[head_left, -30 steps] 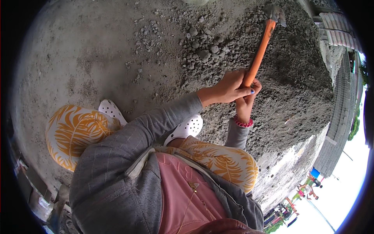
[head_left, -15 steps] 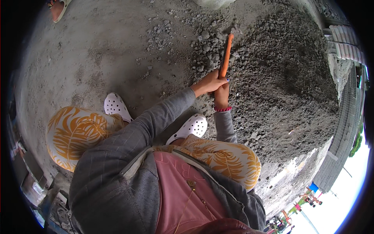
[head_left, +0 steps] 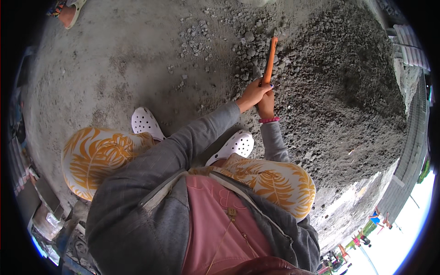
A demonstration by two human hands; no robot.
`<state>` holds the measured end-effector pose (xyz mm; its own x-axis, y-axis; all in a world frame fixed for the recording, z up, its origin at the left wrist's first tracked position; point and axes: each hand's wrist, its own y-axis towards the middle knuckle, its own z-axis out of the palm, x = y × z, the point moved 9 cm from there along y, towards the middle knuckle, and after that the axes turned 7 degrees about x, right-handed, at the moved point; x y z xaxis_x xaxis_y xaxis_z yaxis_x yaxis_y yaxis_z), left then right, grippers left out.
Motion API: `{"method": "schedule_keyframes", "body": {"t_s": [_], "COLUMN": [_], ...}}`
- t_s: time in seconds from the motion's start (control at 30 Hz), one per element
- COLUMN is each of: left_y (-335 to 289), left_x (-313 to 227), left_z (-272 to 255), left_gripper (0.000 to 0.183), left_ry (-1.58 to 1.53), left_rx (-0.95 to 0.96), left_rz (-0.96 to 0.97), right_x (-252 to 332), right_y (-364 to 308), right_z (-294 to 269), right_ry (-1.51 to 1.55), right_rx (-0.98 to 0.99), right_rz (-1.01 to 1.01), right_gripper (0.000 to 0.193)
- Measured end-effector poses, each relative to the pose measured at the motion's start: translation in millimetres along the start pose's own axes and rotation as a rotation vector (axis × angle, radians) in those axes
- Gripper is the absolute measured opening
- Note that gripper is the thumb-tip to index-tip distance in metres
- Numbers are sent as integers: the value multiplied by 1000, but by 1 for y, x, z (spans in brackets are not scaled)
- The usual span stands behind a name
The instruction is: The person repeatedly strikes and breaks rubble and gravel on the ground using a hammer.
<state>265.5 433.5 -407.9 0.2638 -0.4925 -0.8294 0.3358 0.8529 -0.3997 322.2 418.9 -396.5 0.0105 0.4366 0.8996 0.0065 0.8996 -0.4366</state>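
A hammer with an orange handle [head_left: 271, 59] points away from me. Its small grey head lies at the far end against the stones and is hard to make out. My left hand [head_left: 253, 94] is closed round the near part of the handle. Just behind and below it, my right hand [head_left: 266, 104], with a pink bracelet at the wrist, is closed on the same handle, partly covered by the left. Lumps of grey stone [head_left: 249, 51] lie around the hammer's head and left of the handle.
A broad heap of dark gravel [head_left: 339, 96] spreads to the right. My white clogs [head_left: 238, 143] stand on the dusty ground below my hands. A pale rock [head_left: 255, 2] sits at the top edge. Another person's foot [head_left: 68, 16] is at the upper left. Several people stand far off at the lower right.
The hammer stays gripped by both hands, its head now lower and blending into the stones. The whole view has shifted slightly, so my body and the ground appear further right.
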Motion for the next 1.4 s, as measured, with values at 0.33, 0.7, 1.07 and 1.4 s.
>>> {"method": "schedule_keyframes", "body": {"t_s": [0.33,0.7,1.07,1.4], "left_y": [-46,-10,-39,-30], "left_x": [-140,14,-113,4], "left_z": [57,35,62,23], "left_gripper": [39,33,41,33], "left_ry": [341,268,275,157], "left_rx": [253,173,223,130], "left_rz": [671,-53,566,-41], "right_x": [92,-59,74,-38], "right_y": [-29,-13,-28,-33], "right_z": [-21,-58,-42,-35], "right_ry": [60,-15,-38,51], "right_rx": [-19,-275,-98,-166], "right_rz": [-580,-286,-552,-153], "right_gripper": [19,23,18,20]}}
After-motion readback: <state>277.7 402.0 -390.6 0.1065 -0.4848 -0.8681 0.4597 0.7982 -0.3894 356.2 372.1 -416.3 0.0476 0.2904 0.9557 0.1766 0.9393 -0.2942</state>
